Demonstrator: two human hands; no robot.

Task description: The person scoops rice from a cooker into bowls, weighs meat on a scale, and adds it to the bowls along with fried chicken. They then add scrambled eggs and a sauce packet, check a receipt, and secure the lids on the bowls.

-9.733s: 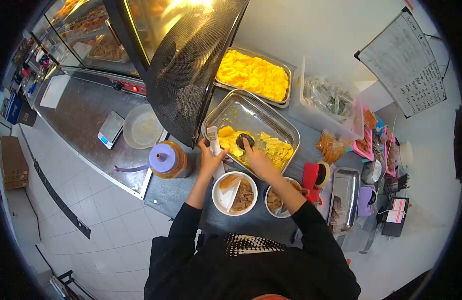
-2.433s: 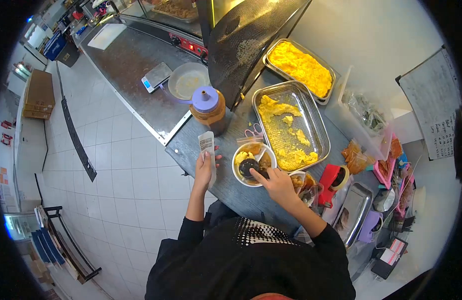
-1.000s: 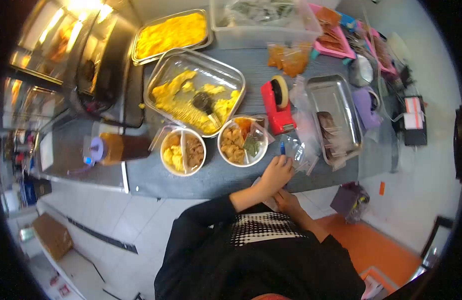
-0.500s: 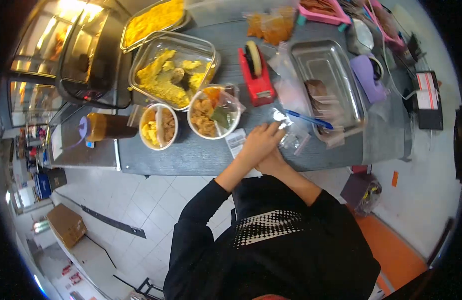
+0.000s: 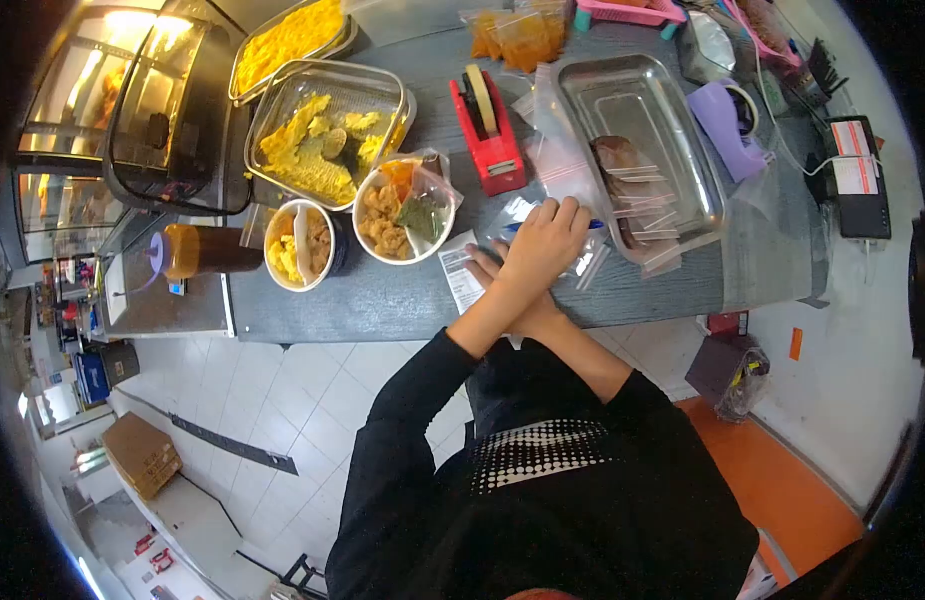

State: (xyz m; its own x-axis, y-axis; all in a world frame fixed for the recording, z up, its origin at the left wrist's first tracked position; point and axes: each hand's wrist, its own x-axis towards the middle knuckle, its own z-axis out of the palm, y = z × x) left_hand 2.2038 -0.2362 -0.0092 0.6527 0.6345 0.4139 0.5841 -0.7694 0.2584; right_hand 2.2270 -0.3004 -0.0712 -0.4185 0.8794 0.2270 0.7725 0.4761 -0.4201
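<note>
My forearms cross over the table's front edge, the left one on top. My left hand has its fingers curled over a blue pen, hiding the pen's middle; both ends stick out. Beneath that wrist, my right hand is partly hidden, its visible fingers stretched to the left, apart and holding nothing. Those fingers are beside a printed paper slip. Small clear zip bags lie under and beside my left hand. Left of the slip are a two-part food cup and a smaller cup.
A red tape dispenser stands ahead of my hands. To the right, a steel tray holds sachets, with a purple tape dispenser beyond. At left are a glass dish of yellow food and a sauce bottle.
My left hand has come onto the pen, and the pen has shifted left off the tray's edge. Right fingers now show stretched out under the left wrist. The view has shifted slightly.
</note>
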